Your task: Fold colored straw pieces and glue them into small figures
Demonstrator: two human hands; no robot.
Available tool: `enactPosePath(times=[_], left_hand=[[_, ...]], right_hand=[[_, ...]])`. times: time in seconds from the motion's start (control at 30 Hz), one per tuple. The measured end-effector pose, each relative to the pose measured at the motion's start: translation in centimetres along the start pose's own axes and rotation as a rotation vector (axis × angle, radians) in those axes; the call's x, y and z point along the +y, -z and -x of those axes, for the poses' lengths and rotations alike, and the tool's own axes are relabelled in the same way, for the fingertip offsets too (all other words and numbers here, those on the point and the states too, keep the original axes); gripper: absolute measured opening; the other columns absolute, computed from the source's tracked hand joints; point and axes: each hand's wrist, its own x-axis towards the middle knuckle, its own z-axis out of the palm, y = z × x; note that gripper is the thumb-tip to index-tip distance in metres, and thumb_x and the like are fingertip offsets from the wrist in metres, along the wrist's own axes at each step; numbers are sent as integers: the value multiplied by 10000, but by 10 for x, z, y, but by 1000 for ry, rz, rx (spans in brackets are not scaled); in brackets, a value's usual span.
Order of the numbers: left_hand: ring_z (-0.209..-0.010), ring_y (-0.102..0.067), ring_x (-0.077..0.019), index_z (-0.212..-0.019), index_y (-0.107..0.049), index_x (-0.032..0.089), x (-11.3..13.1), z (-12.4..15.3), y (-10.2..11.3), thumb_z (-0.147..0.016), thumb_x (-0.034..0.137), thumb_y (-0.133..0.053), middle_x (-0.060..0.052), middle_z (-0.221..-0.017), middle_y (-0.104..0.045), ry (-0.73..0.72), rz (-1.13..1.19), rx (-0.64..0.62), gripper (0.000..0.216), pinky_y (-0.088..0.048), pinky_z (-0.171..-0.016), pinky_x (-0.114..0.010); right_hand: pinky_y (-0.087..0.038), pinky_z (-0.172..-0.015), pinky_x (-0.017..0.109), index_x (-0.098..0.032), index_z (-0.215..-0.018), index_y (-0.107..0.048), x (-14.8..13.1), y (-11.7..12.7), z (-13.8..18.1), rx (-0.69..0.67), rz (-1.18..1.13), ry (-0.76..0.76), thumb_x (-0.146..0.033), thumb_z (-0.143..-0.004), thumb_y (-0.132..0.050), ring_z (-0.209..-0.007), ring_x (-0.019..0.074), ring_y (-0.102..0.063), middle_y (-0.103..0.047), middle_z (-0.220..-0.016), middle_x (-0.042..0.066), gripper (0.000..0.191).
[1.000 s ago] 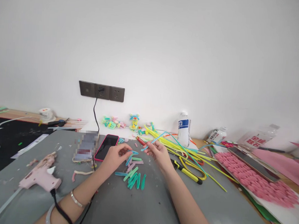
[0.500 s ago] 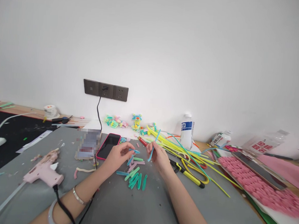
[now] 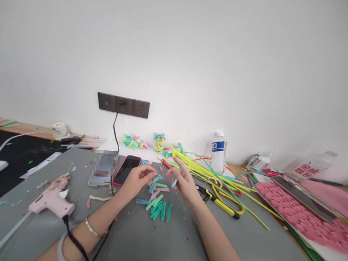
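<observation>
Both my hands hover over a grey mat (image 3: 160, 245), close together. My left hand (image 3: 135, 180) pinches a small blue folded piece (image 3: 158, 176) between thumb and fingertips. My right hand (image 3: 186, 182) holds a short blue strip (image 3: 174, 183) at its thumb, with the other fingers loosely raised. Just below the hands lies a small heap of green and blue folded pieces (image 3: 158, 207), with a few pale pink ones mixed in. There are bracelets on my left wrist.
A pink-cased phone (image 3: 126, 169) and a pink glue gun (image 3: 52, 202) with its black cord lie to the left. Yellow-handled cutters (image 3: 220, 202) and a bundle of long yellow and green strips (image 3: 209, 173) are to the right. Further right are a bottle (image 3: 218, 151) and a board of pink pieces (image 3: 305, 220).
The long blue strip that stood up from my right hand now shows only as a short bit at my fingers. My right hand has dropped slightly; my left hand has barely moved.
</observation>
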Motion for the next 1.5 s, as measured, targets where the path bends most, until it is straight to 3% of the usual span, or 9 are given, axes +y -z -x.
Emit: enactPosePath(times=[0.13, 0.3, 0.4, 0.47, 0.53, 0.6, 0.67, 0.93, 1.5], left_hand=[[-689, -635, -166, -918, -702, 160, -3, 0, 0, -834, 369, -635, -42, -781, -687, 7, 29, -12, 235, -508, -606, -250], [-664, -623, -159, -939, -701, 156, -4, 1, -1, -826, 362, -649, -41, -787, -689, 2, 0, -25, 241, -508, -624, -260], [-651, -606, -153, -924, -705, 157, -2, 1, 0, -820, 359, -651, -39, -786, -687, -5, -43, -11, 233, -493, -626, -259], [-653, -599, -154, -912, -708, 160, -1, 1, 0, -809, 353, -658, -34, -769, -679, -6, -57, -1, 224, -484, -619, -256], [-650, -591, -155, -906, -705, 161, -1, 1, 0, -803, 353, -662, -28, -742, -665, -8, -54, 3, 222, -476, -608, -253], [-632, -582, -151, -911, -697, 159, -2, 1, -1, -807, 363, -663, -17, -703, -642, -4, -39, -6, 231, -467, -596, -251], [-609, -573, -141, -917, -684, 155, -4, 2, -3, -810, 368, -667, -6, -681, -624, 3, -13, -26, 239, -464, -591, -250], [-696, -634, -161, -883, -670, 154, -3, 3, -5, -802, 337, -681, -29, -779, -680, 3, 65, -72, 201, -511, -656, -268], [-635, -647, -172, -869, -682, 152, -2, 4, -5, -805, 418, -686, -54, -728, -709, -28, 78, -12, 274, -529, -622, -285]], right_hand=[[-505, -694, 342, -225, -1227, -631, -12, -2, 6, -180, -242, 42, -751, -773, -549, -910, 242, -654, -634, -1307, 133, 700], [-431, -962, 415, -335, -1086, -695, -28, -5, 16, -296, -321, 148, -600, -730, -725, -1288, 290, -483, -456, -1510, 17, 445], [-458, -905, 415, -302, -1010, -714, -26, -5, 13, -212, -279, 91, -575, -760, -707, -1175, 284, -572, -594, -1375, 61, 370], [-484, -780, 387, -267, -1028, -710, -19, -3, 8, -112, -238, 27, -633, -791, -636, -875, 247, -661, -744, -1047, 90, 442], [-453, -609, 333, -239, -993, -709, -10, -2, 4, -54, -215, -12, -699, -808, -549, -538, 182, -567, -694, -637, 34, 521], [-364, -495, 290, -219, -885, -709, -4, -2, 1, -42, -198, -9, -728, -814, -505, -395, 137, -406, -526, -440, -24, 553], [-318, -475, 273, -201, -782, -697, -2, -5, 2, -57, -171, 16, -713, -800, -552, -404, 123, -374, -474, -438, -33, 532], [-384, -586, 270, -210, -782, -568, -5, -12, 7, -118, -42, 77, -491, -781, -736, -564, 138, -519, -654, -653, 2, 328], [-255, -486, 244, -216, -642, -500, -6, -14, 7, -11, 221, 178, -533, -734, -728, -514, 115, -322, -394, -555, -51, 402]])
